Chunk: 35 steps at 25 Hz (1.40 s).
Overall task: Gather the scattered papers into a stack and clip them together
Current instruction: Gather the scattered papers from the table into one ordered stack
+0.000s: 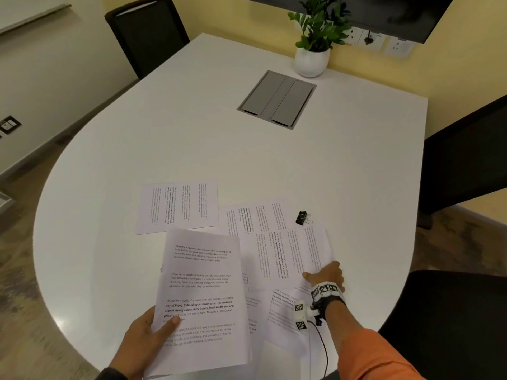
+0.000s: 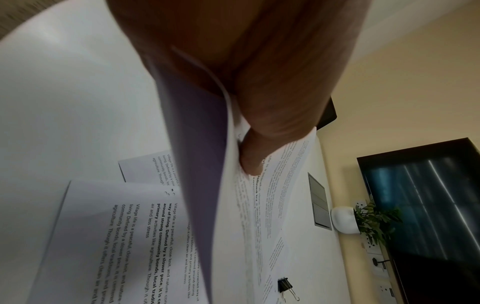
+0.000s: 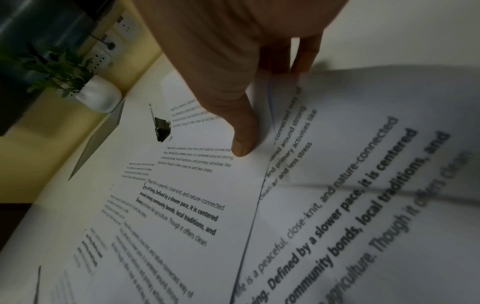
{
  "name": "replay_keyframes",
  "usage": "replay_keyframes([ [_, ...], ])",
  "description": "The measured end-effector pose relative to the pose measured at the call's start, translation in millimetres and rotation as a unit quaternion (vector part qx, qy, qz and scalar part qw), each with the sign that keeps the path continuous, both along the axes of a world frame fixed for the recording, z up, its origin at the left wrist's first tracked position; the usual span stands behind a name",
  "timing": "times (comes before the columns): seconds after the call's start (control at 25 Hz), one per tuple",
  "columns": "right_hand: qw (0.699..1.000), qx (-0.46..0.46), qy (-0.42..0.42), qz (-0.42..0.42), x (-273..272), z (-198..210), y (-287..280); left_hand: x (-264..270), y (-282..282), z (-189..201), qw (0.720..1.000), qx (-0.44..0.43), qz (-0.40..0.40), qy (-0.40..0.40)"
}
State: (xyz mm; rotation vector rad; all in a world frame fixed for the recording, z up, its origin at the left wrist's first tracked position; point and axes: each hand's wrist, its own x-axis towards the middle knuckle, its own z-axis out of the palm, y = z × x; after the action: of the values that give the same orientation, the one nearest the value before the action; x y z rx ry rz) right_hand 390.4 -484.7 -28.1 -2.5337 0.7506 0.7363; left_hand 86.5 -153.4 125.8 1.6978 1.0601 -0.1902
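Several printed sheets lie scattered on the white table. My left hand grips a held stack of sheets by its lower left edge, thumb on top, lifted above the table; the left wrist view shows the thumb on the stack. My right hand pinches the right edge of a loose sheet, thumb on top and fingers under the edge. A black binder clip lies beyond the right hand. Other sheets lie at the far left and the middle.
A white potted plant and a grey cable hatch sit at the far side of the table. Black chairs stand at the back left, the right and the near right. Another sheet lies under my right wrist.
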Motion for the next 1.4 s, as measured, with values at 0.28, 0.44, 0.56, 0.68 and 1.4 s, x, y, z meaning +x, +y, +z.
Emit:
replay_keyframes([
  [0.28, 0.986, 0.029, -0.16, 0.047, -21, 3, -8, -9, -1, 7, 1.0, -0.002, 0.013, -0.012],
  [0.44, 0.978, 0.04, -0.174, 0.103, -21, 8, -21, -17, 1, 6, 1.0, 0.001, 0.006, -0.012],
  [0.56, 0.972, 0.053, -0.202, 0.111, -19, 11, -27, -22, 2, 5, 1.0, 0.001, 0.002, -0.012],
  [0.68, 0.964, 0.056, -0.239, 0.099, -17, 15, -29, -27, 2, 4, 1.0, -0.009, 0.0, -0.018],
  [1.4, 0.862, 0.257, -0.438, 0.006, -38, 150, -60, -43, 22, 8, 0.99, -0.093, 0.048, -0.091],
])
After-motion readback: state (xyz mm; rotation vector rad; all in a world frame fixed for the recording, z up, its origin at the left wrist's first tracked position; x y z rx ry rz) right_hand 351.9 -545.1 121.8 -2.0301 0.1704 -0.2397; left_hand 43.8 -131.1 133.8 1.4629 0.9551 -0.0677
